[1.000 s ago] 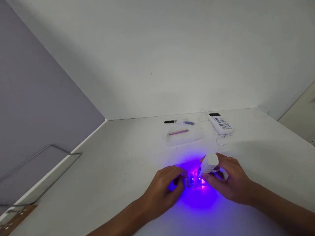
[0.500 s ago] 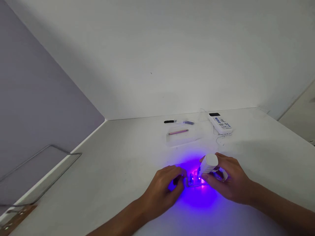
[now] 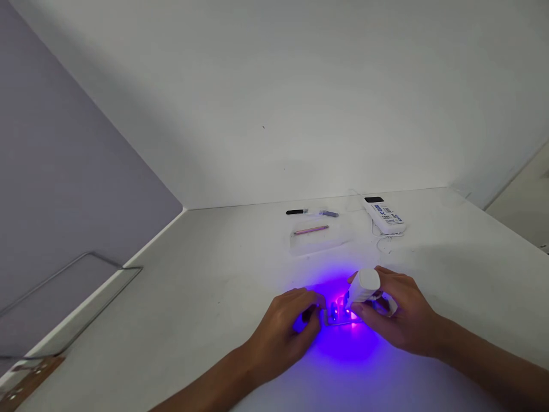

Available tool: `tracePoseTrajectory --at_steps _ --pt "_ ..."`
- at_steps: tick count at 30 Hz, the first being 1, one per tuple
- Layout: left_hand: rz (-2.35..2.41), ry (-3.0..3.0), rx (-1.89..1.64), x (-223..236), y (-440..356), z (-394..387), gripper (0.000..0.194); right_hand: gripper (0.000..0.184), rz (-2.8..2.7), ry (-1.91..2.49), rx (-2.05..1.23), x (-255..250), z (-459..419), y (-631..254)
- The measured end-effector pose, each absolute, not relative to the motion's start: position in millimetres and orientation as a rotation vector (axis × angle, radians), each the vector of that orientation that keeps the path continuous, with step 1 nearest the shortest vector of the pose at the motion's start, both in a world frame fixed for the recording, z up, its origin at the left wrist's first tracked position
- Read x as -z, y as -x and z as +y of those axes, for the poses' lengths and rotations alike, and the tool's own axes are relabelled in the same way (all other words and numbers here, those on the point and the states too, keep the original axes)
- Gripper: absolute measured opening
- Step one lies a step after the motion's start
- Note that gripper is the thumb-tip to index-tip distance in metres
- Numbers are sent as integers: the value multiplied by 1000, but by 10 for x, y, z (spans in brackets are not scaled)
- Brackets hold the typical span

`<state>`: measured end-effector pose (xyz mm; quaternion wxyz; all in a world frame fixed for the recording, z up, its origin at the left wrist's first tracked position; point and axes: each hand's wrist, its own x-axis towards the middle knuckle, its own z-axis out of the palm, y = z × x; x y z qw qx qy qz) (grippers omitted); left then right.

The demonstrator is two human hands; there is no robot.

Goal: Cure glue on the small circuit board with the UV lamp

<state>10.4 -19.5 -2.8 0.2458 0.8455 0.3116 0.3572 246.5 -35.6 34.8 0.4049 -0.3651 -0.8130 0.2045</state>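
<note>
White plastic lamp [image 3: 365, 284] grasped by right hand [image 3: 405, 313], kinda aimed at small purple-lit tray [image 3: 338, 324]; left hand's [image 3: 283, 323] grip can't be made out. Steadiness probably needed.

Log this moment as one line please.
right hand: grips white lamp | left hand: at clear piece's edge | light: violet | pink pen: beyond hands

Tilted white lamp [image 3: 364, 286], lit violet
</note>
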Motion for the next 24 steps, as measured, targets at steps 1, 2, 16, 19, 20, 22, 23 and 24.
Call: tracePoseTrajectory --at_steps 1,2,16,19,20,22,23,24 --pt "850 -2311 -978 21 -104 -194 20 11 -2055 928 -522 -351 -356 -2464" --pt "846 -2317 -982 16 -103 -194 20 11 -2057 935 -526 -355 -356 -2464" --pt "858 -2318 -994 36 -108 -193 20 12 -2053 916 -517 -351 -353 -2458" --pt "852 -2320 -1006 39 -102 -200 20 14 -2057 929 -520 -359 -356 -2460" --pt "849 -2321 -1002 40 -102 -201 20 15 -2057 933 -520 -358 -358 -2461" --pt "847 -2317 -1001 47 -104 -199 20 16 -2055 937 -514 -351 -359 -2464" --pt "848 -2311 -1006 52 -106 -196 20 17 -2055 937 -513 -346 -358 -2465" --pt "849 -2307 -1004 58 -108 -193 20 17 -2055 937 -511 -342 -357 -2466"
